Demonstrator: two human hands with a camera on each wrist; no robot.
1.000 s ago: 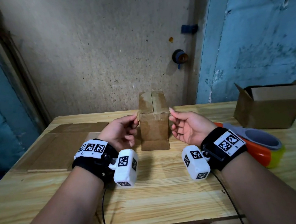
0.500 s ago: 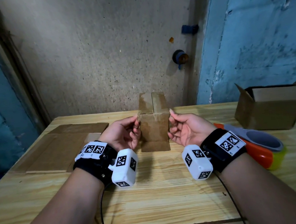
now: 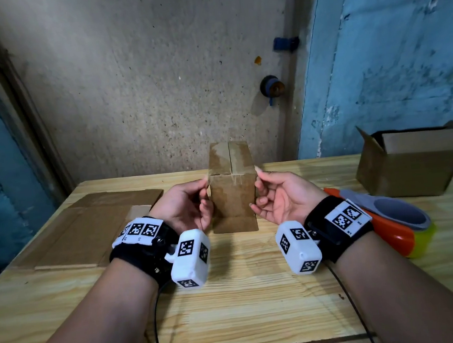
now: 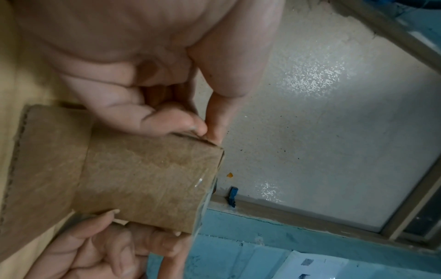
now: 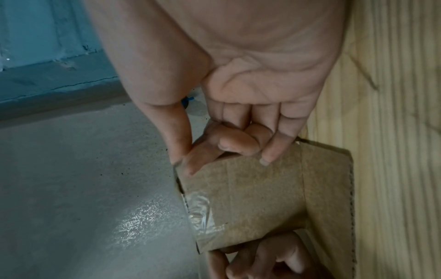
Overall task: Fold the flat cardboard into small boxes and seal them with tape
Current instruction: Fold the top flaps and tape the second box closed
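A: Where is the small box?

B: Dead centre of the table, upright, with the left hand at its nine o'clock side and the right hand at three o'clock. Fingers and thumbs are curled against its side walls, pinching near the top corners.

A: How far along?

B: Clear tape runs across the top seam and down the near face, so I judge that end sealed. A flap at the bottom splays out toward six o'clock, so the other end looks unfinished.

A: What else remains?

B: Flat cardboard lies at nine o'clock, unfolded. The tape dispenser sits at three o'clock, and an open box stands at two o'clock.
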